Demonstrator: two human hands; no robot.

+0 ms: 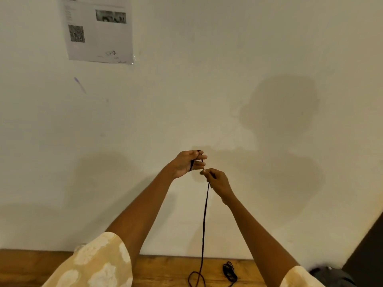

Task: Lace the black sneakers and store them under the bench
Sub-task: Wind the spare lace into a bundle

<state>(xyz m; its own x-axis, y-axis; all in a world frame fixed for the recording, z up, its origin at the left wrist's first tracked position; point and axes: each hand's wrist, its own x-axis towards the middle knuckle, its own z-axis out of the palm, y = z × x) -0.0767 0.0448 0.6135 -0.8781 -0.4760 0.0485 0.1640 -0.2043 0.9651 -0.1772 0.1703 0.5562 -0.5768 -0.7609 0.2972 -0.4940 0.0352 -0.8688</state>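
Observation:
Both hands are raised in front of a pale wall. My left hand (187,163) has its fingers curled round the upper part of a black shoelace (205,220), a short end hanging below the palm. Just below and to the right, my right hand (217,182) pinches the same lace near its tip. From there the lace hangs straight down to the wooden surface (161,272), where its lower part forms a loop. A second black lace (229,271) lies bundled on the wood to the right. No sneaker can be clearly made out.
A printed sheet (97,30) is taped to the wall at upper left. A dark grey object (331,274) lies at the bottom right, next to a dark panel (369,249). The wooden surface meets the wall along the bottom.

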